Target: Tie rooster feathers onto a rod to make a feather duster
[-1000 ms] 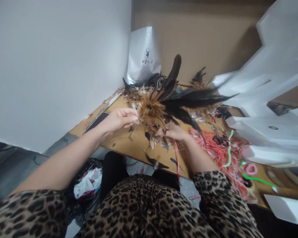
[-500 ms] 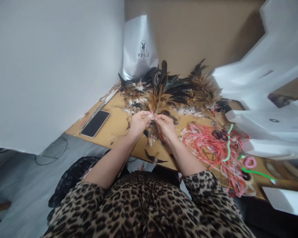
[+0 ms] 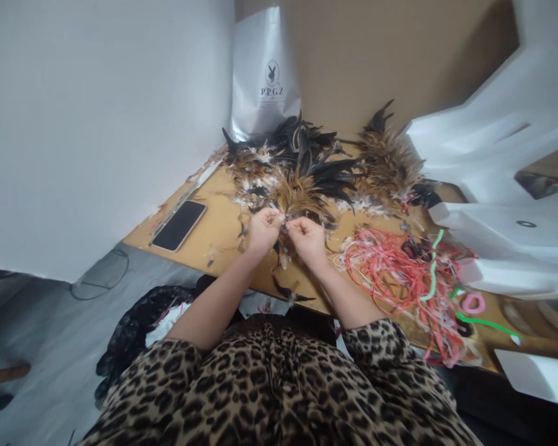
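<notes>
The person is wearing a leopard-print top, dark spots covering tan cloth; sleeves are leaving the forearms bare.

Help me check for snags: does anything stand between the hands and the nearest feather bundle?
Nothing visible does: the left hand and right hand are at the base of the feather bundle. The red strings lie off to the right, the phone to the left.

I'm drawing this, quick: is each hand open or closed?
Left hand: closed on the brown-and-black feather bundle.
Right hand: pinched closed; can't tell on what.
</notes>
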Motion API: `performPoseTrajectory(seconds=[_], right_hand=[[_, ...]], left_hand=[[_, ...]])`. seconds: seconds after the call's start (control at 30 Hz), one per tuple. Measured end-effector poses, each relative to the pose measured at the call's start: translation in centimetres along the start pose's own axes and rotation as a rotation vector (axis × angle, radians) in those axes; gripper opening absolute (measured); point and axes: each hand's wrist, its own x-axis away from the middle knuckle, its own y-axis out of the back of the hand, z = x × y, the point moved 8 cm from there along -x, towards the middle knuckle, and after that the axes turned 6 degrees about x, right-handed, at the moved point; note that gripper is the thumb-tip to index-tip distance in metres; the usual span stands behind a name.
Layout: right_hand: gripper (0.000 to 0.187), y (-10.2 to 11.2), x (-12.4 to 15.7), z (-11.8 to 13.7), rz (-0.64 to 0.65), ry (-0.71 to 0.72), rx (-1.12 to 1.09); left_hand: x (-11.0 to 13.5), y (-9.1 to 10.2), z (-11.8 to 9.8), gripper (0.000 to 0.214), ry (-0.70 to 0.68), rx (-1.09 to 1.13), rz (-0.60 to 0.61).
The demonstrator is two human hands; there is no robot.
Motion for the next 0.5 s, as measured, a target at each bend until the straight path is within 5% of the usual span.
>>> performPoseTrajectory(seconds=[0.13, 0.37, 0.5], right_hand=[[0.025, -0.4, -1.0, -1.9, -0.028, -0.118, -0.118], [0.035, -1.2, -2.0, -3.0, -0.026, -0.318, -0.353], [0.041, -1.6, -1.3, -3.6, 0.009, -0.476, -0.486]], left_hand=[[-0.3, 0.0, -0.4, 0.003, -0.111, -0.112, -0.025], [1.3, -1.5, -3.6, 0.016, -0.481, -0.757, 0.04], [2.8, -2.5, -3.7, 0.028, -0.56, -0.89, 0.088]])
